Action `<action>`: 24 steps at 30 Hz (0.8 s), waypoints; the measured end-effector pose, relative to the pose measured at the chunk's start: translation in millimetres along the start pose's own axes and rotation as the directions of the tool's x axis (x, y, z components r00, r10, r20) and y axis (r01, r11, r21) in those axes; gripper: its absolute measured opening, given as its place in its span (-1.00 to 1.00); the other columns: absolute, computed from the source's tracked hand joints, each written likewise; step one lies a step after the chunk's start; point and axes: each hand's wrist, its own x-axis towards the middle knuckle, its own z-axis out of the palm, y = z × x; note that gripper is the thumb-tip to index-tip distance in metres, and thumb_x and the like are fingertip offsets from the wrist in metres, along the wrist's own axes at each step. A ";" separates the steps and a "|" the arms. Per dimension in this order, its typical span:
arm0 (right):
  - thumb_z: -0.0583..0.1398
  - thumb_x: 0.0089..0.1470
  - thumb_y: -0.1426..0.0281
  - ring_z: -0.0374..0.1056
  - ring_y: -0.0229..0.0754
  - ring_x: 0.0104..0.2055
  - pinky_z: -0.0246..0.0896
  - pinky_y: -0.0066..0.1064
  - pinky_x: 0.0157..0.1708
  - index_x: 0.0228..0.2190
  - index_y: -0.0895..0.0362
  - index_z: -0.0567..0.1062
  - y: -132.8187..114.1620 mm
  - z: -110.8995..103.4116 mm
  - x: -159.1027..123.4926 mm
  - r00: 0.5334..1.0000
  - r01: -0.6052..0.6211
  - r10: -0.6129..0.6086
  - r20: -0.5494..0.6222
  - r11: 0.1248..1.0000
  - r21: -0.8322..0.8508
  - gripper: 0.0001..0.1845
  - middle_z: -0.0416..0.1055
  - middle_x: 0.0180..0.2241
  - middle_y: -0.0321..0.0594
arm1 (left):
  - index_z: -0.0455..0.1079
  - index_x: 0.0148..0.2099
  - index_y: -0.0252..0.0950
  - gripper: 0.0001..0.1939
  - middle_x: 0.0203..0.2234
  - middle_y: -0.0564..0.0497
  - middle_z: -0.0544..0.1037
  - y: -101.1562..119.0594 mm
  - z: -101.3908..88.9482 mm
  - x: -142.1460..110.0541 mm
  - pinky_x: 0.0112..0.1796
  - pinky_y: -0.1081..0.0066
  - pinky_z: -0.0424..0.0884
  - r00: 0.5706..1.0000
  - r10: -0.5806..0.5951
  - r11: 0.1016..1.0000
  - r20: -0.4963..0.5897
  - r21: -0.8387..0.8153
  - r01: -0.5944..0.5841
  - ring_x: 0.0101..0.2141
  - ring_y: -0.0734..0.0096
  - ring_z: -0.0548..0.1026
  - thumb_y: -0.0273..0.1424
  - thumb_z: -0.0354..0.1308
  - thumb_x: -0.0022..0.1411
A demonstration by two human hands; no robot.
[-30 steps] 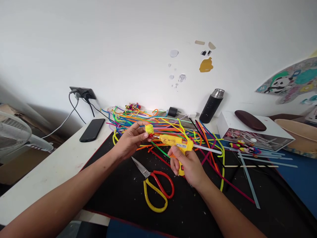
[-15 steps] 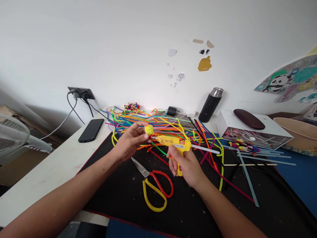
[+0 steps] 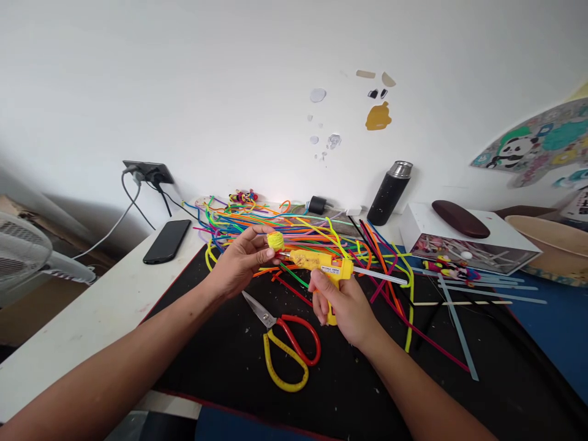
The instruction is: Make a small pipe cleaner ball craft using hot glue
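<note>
The fingers of your left hand [image 3: 243, 260] pinch a small yellow coil [image 3: 275, 239], rounded and ridged like wound cord, with some red at its lower edge. Your right hand [image 3: 346, 303] grips a hard plastic glue gun [image 3: 307, 260], its metal nozzle at that edge; whether they touch is too small to tell. The winding looks done and the gluing seems under way, though no glue is visible on the coil. Beyond your fingers, many fuzzy pipe cleaners [image 3: 239, 222] lie loose, seemingly unworked. Nearer you, below your hands, steel scissors [image 3: 272, 322] with looped handles rest on the black mat [image 3: 220, 349]. Right of your right hand, a knobbly, multicoloured figure [image 3: 452, 270], apparently finished, lies beside flat, pale strips [image 3: 458, 327].
</note>
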 end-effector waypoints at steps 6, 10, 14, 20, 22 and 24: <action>0.31 0.08 -0.26 0.22 -0.30 -0.74 0.11 -0.45 -0.64 -0.52 0.11 0.43 -2.6 0.7 -1.3 1.000 0.001 -0.001 0.002 1.000 -0.012 -0.32 0.17 -0.78 -0.46 | 0.47 -0.03 -0.23 -0.55 -0.25 0.01 0.68 0.0 0.5 -0.9 -0.23 0.43 0.60 1.000 -0.003 1.000 0.001 0.008 0.003 -0.35 0.42 0.64 -0.43 0.57 0.08; 0.30 0.09 -0.26 0.22 -0.29 -0.74 0.12 -0.43 -0.63 -0.54 0.11 0.42 -2.7 0.2 -1.8 1.000 0.006 -0.006 0.005 1.000 -0.022 -0.32 0.17 -0.78 -0.45 | 0.47 -0.03 -0.24 -0.55 -0.19 -0.03 0.69 1.1 0.7 -0.5 -0.24 0.43 0.61 1.000 0.006 1.000 -0.003 -0.008 -0.006 -0.31 0.39 0.65 -0.44 0.57 0.08; 0.31 0.08 -0.26 0.22 -0.32 -0.74 0.11 -0.44 -0.61 -0.57 0.11 0.40 -2.5 0.1 -1.7 1.000 0.013 -0.013 0.001 1.000 -0.012 -0.30 0.16 -0.76 -0.46 | 0.48 -0.05 -0.24 -0.54 -0.18 -0.04 0.70 0.9 1.1 -0.5 -0.26 0.45 0.60 1.000 0.005 1.000 -0.013 -0.019 -0.005 -0.30 0.38 0.65 -0.43 0.59 0.05; 0.29 0.12 -0.25 0.20 -0.32 -0.74 0.12 -0.41 -0.59 -0.60 0.10 0.37 -3.8 1.2 -2.0 0.999 0.034 -0.033 0.010 0.998 -0.051 -0.30 0.15 -0.77 -0.45 | 0.48 -0.03 -0.23 -0.53 -0.23 -0.02 0.69 -0.8 1.0 -0.9 -0.25 0.44 0.60 1.000 0.001 1.000 -0.016 0.015 -0.001 -0.30 0.38 0.64 -0.42 0.58 0.06; 0.27 0.14 -0.25 0.20 -0.31 -0.74 0.12 -0.40 -0.60 -0.59 0.09 0.37 -3.6 0.8 -2.3 0.999 0.041 -0.040 0.014 0.996 -0.076 -0.31 0.18 -0.76 -0.43 | 0.48 -0.03 -0.23 -0.53 -0.22 -0.02 0.69 -0.8 0.9 -0.8 -0.24 0.43 0.60 1.000 -0.001 1.000 -0.013 0.022 0.001 -0.30 0.37 0.65 -0.41 0.59 0.06; 0.26 0.14 -0.25 0.20 -0.31 -0.74 0.12 -0.39 -0.61 -0.56 0.08 0.37 -3.2 0.2 -2.6 0.999 0.042 -0.041 0.014 0.994 -0.102 -0.32 0.23 -0.74 -0.40 | 0.49 -0.04 -0.23 -0.54 -0.22 -0.02 0.69 -0.4 1.1 -0.7 -0.24 0.43 0.60 1.000 -0.002 1.000 -0.011 0.027 0.002 -0.29 0.36 0.65 -0.41 0.59 0.06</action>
